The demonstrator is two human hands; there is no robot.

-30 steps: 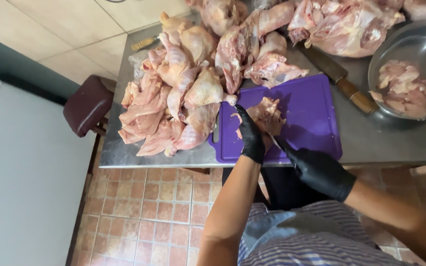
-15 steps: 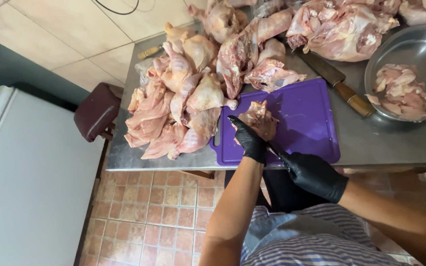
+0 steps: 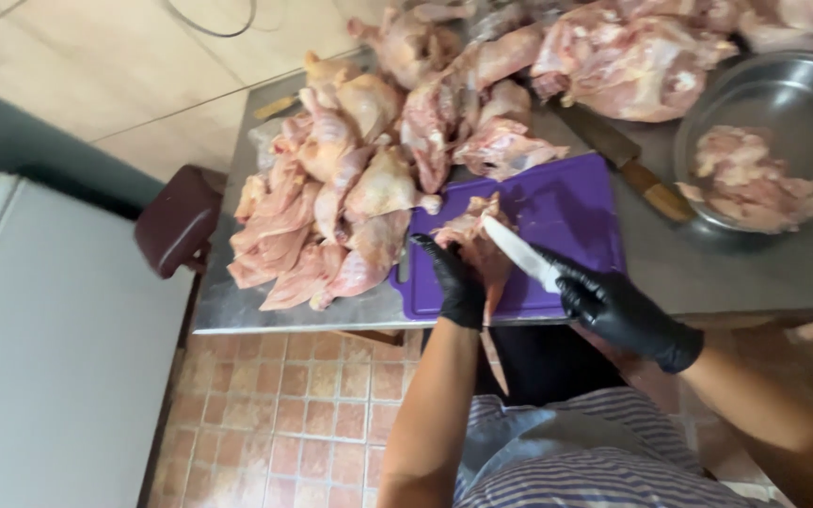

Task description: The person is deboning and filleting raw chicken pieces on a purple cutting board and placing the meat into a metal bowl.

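Trimming step in hand: left hand [image 3: 458, 282] clamped on raw chicken piece [image 3: 477, 246] at near edge of purple cutting board [image 3: 571, 202] on steel table [image 3: 708, 273], right hand [image 3: 613, 306] closed around knife [image 3: 519, 252], blade laid against meat, next cut judged to need steady hold

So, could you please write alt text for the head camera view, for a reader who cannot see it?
Two black-gloved hands cut raw chicken on a purple cutting board: the left hand holds the chicken piece, the right hand a white knife. More raw chicken is piled on the steel table.
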